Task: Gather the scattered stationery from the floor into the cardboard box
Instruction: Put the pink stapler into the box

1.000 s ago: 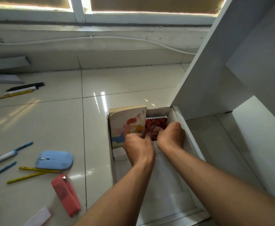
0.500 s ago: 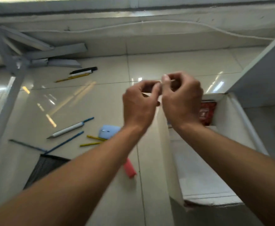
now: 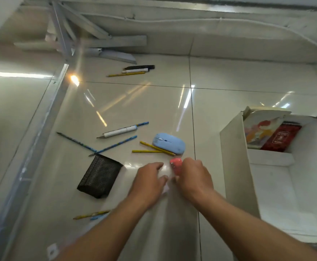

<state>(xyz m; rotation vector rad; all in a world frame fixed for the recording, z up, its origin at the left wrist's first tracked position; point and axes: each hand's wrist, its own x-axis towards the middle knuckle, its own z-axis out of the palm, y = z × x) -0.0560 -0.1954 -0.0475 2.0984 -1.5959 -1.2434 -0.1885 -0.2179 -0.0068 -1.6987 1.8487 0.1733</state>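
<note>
Pink stapler (image 3: 176, 163) lies on the tiled floor (image 3: 229, 87), just nearer than the blue mouse (image 3: 170, 143) and the two yellow pencils (image 3: 150, 151).

Key relation: the stapler sits directly under the fingers of the right hand (image 3: 196, 178). Only its far end shows, poking out beyond the knuckles. Long axis appears to run away from the person and back under the palm, so the hand comes onto it from the near end. The right hand is the nearer one. The left hand (image 3: 149, 182) is beside it, just to the left, not on the stapler.

Hand state: right fingers are curled down over the stapler, but motion blur and the back of the hand hide the contact, so I cannot tell whether the grip is closed. Left fingers are loosely spread toward the floor and hold nothing that I can make out.

Cardboard box (image 3: 233, 166) stands near on the right, open top, with a picture book (image 3: 261, 129) and a red notebook (image 3: 281, 137) leaning at its far end. Judgement: the carry goes rightward, up over the box's near wall.

Hard to read: a small white thing (image 3: 165, 188) between the two hands, identity unclear. Most of the stapler body is covered. The box's right side is cut off by the frame edge.
</note>
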